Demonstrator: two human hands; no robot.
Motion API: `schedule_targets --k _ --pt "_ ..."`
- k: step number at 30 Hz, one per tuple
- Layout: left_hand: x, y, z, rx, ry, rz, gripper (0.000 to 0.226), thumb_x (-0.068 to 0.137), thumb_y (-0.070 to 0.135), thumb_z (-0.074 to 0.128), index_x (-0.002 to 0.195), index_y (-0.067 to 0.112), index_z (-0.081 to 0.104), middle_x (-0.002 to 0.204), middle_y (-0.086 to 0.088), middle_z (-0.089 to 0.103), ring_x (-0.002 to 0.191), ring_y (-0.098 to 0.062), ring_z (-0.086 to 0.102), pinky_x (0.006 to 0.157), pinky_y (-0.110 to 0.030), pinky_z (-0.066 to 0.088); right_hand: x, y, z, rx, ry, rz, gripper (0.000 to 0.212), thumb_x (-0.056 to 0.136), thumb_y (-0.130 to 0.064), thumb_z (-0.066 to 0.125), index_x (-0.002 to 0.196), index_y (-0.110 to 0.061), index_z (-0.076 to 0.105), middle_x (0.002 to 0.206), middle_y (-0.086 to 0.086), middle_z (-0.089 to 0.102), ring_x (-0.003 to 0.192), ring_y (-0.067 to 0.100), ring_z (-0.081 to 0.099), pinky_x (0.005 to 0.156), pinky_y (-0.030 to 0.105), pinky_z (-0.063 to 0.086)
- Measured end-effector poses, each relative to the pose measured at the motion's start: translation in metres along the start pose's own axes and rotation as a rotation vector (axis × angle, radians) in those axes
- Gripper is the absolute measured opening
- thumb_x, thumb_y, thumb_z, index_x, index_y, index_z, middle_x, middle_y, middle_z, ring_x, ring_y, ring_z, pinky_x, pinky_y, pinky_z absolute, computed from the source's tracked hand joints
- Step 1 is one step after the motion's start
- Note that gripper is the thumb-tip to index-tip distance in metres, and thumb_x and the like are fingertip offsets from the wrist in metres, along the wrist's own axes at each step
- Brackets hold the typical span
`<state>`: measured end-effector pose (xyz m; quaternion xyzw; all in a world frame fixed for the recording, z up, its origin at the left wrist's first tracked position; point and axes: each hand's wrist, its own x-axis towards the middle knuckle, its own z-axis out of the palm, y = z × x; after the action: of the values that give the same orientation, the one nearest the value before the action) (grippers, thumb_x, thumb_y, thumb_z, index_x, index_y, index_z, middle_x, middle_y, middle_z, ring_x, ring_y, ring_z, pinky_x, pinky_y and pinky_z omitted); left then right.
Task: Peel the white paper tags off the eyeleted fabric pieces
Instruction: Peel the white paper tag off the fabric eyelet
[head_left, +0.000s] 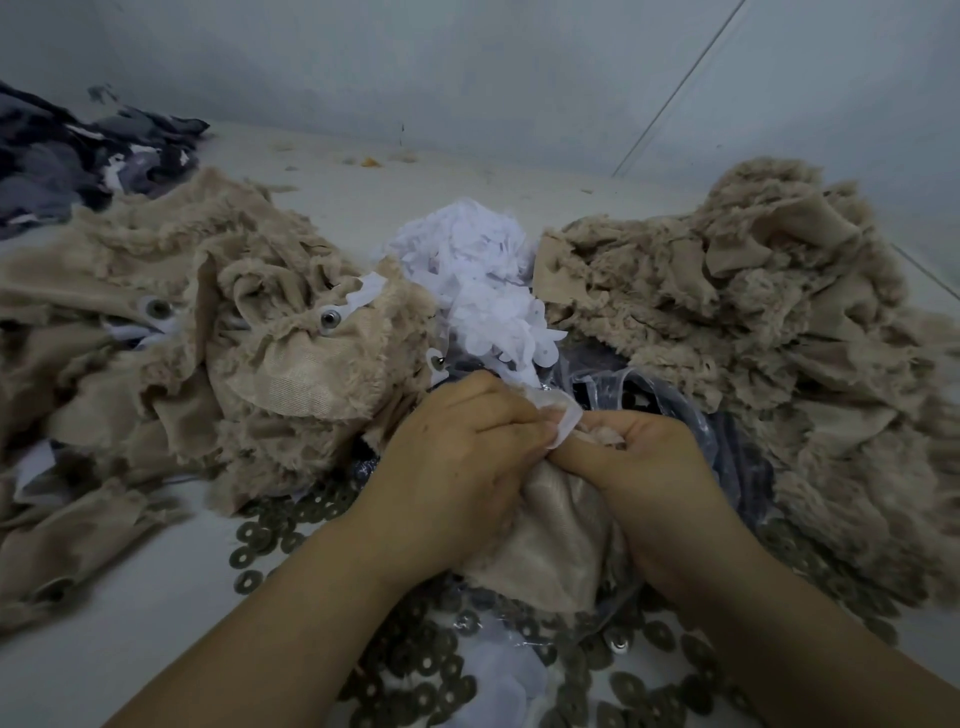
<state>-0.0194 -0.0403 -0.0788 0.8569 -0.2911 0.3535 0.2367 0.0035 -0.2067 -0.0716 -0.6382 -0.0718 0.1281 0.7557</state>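
Both hands (457, 467) pinch a crumpled white tag (566, 423) on beige fabric (550, 545).

Shaggy beige plush fabric pieces (291, 332), thin white paper tags (483, 280), dull metal washers (415, 670), glossy clear plastic bag (649, 395)

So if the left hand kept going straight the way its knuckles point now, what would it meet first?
Probably the heap of peeled white paper tags just beyond the left hand, which is pinching a white tag; depth is uncertain from this single view.
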Motion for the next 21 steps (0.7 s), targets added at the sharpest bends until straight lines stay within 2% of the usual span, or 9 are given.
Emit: schedule_targets --k 3,6,9,12,14,17,21 --pt "-0.0001 -0.0015 0.0003 -0.01 -0.015 0.002 0.018 0.093 0.007 0.062 0.1 -0.002 0.076 0.098 -0.013 0.072 0.086 -0.03 0.066 0.074 -0.043 0.053 0.0008 -0.0001 0.0004 -0.006 0.009 -0.023 0.013 0.086 -0.011 0.075 0.097 -0.004 0.079 0.095 0.013 0.078 0.093 0.023 0.076 0.075 0.024 0.06" --pt "-0.0011 -0.0028 0.0015 -0.004 -0.032 0.015 0.018 0.094 0.008 0.062 0.103 -0.002 0.075 0.1 -0.014 0.072 0.088 -0.03 0.066 0.076 -0.044 0.052 0.0011 -0.001 0.0002 0.141 -0.032 0.064 0.018 0.082 -0.014 0.076 0.096 -0.002 0.079 0.1 0.017 0.077 0.096 0.028 0.075 0.075 0.026 0.06" --pt "-0.0018 -0.0045 0.0015 0.015 -0.048 0.02 0.017 0.092 0.005 0.066 0.105 -0.002 0.074 0.102 -0.014 0.072 0.09 -0.03 0.067 0.077 -0.044 0.053 0.0032 -0.0015 -0.0006 0.189 -0.036 0.119 0.024 0.079 -0.016 0.076 0.097 0.0 0.078 0.102 0.021 0.076 0.096 0.032 0.075 0.076 0.032 0.061" --pt "-0.0017 -0.0045 0.0006 0.036 -0.046 0.014 0.015 0.091 0.004 0.067 0.103 -0.001 0.075 0.1 -0.012 0.071 0.087 -0.029 0.065 0.075 -0.043 0.052 0.0065 -0.0012 -0.0016 0.173 -0.039 0.122 0.025 0.086 -0.016 0.074 0.099 0.006 0.075 0.104 0.026 0.074 0.101 0.034 0.073 0.091 0.043 0.058" --pt "-0.0015 -0.0034 0.0009 0.047 -0.05 0.007 0.015 0.093 0.007 0.065 0.103 0.0 0.074 0.101 -0.01 0.07 0.088 -0.028 0.063 0.076 -0.042 0.051 0.0066 -0.0018 -0.0012 0.131 -0.067 0.064 0.036 0.084 -0.023 0.074 0.1 0.009 0.072 0.105 0.023 0.074 0.105 0.03 0.072 0.093 0.04 0.056" --pt "-0.0019 -0.0027 0.0013 0.026 -0.069 -0.017 0.019 0.095 0.01 0.062 0.108 0.001 0.073 0.108 -0.008 0.069 0.094 -0.025 0.061 0.082 -0.04 0.05 0.0047 -0.0002 -0.0005 0.132 -0.098 0.044 0.035 0.079 -0.025 0.076 0.105 -0.002 0.076 0.105 0.018 0.076 0.103 0.028 0.073 0.083 0.029 0.058" --pt "-0.0024 -0.0024 0.0016 -0.067 -0.08 -0.092 0.027 0.097 0.016 0.055 0.117 0.005 0.07 0.113 -0.006 0.067 0.103 -0.024 0.06 0.089 -0.039 0.049 0.0051 0.0028 -0.0018 0.137 -0.061 0.021 0.033 0.084 -0.024 0.068 0.109 -0.004 0.075 0.107 0.018 0.076 0.105 0.03 0.073 0.087 0.034 0.059"
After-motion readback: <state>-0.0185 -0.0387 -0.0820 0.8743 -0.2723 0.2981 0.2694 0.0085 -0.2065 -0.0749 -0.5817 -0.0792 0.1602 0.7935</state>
